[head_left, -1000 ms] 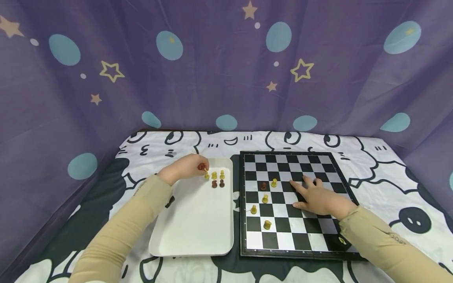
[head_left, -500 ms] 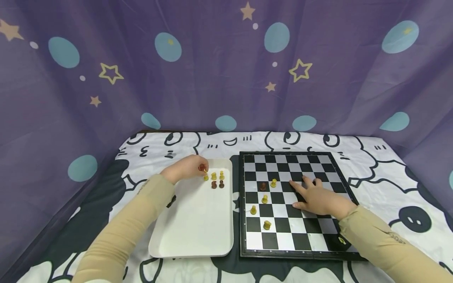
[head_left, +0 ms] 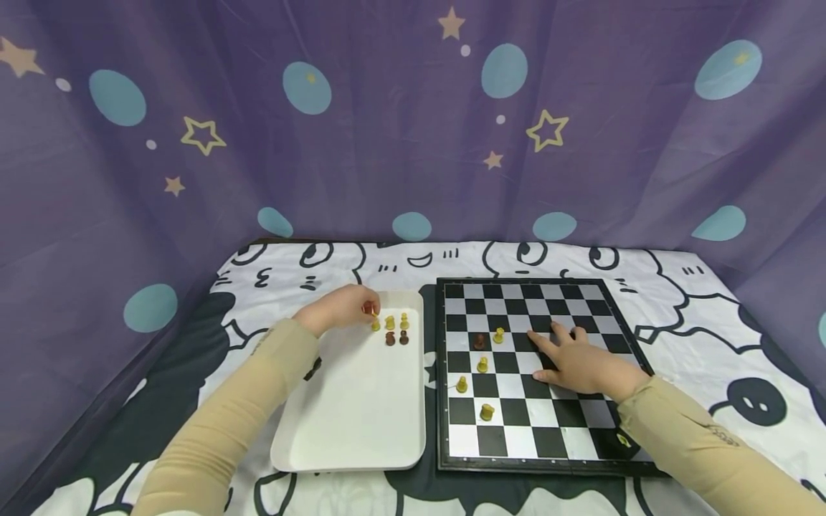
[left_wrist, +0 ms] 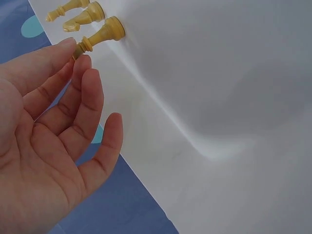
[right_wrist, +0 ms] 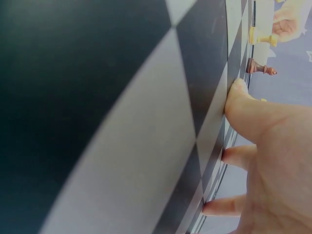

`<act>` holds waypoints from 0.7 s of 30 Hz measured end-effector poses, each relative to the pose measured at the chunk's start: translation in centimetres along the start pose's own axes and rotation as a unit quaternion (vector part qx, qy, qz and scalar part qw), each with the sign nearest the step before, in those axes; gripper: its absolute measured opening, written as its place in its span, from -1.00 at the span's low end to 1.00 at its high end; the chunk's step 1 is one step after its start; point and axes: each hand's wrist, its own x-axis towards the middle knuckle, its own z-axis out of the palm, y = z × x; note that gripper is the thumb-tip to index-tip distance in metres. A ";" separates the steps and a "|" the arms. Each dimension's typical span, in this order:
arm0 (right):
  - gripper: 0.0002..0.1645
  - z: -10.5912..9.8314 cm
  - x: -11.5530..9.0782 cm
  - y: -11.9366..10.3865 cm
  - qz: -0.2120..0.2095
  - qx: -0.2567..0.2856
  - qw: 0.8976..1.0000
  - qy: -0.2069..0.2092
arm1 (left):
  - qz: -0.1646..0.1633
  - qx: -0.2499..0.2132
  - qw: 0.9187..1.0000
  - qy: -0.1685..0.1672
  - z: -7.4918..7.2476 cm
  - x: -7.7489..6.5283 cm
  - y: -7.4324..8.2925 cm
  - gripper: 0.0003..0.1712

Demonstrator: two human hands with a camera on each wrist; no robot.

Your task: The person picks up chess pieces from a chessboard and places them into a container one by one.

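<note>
At the far left corner of the white tray, my left hand pinches the top of a yellow chess piece between thumb and fingertips. Its base stands at the tray floor, and its head is hidden by the fingers. Beside it in the tray are a yellow knight and another yellow piece. Two brown pieces, one a knight, stand just nearer. My right hand rests with spread fingers on the right part of the chessboard.
On the board's left half stand a brown chess piece and several yellow ones, including a rook nearest me. Tray and board lie side by side on a patterned cloth. Behind them hangs a purple curtain.
</note>
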 end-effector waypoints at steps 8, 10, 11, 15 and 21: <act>-0.08 0.4 0.2 0.2 0.001 0.001 1.000 0.001 | -0.013 0.001 1.000 0.003 -0.2 -0.2 0.1 -0.86; -0.08 0.4 0.3 0.2 0.001 0.003 1.000 0.001 | -0.013 0.004 1.000 0.005 -0.2 -0.2 0.1 -0.82; -0.08 0.5 0.3 0.3 0.001 0.003 1.000 0.000 | -0.015 0.004 1.000 0.006 -0.2 -0.2 0.1 -0.81; -0.08 0.5 0.4 0.3 0.001 0.005 1.000 0.000 | -0.021 0.006 1.000 0.007 -0.4 -0.2 0.1 -0.79; -0.09 0.5 0.4 0.4 -0.004 0.002 1.000 0.003 | -0.020 0.001 1.000 0.012 -0.8 -0.2 0.1 -0.76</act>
